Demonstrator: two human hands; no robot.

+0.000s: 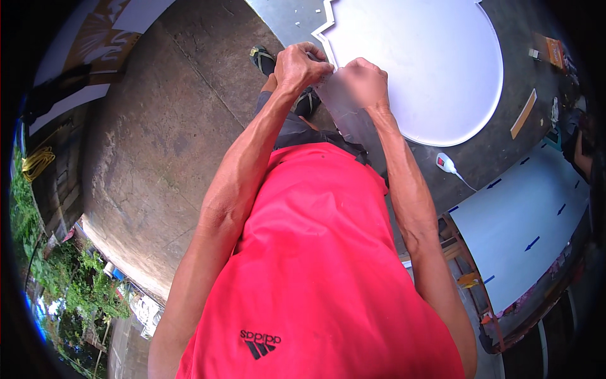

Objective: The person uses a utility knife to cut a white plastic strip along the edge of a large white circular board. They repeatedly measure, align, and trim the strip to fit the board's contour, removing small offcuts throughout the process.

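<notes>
At upper centre, left hand [303,67] and right hand [367,82] are curling beside white zigzag edging [323,28], grips unclear. Uneven pressure could be cracking it.

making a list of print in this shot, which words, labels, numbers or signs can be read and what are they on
Red shirt: a dark word and slanted-bar logo, upside down; readable, but not copied here.
Pale blue sheet: dark blue arrow marks, no readable words.
Orange-brown box: any print is too small to read.
</notes>
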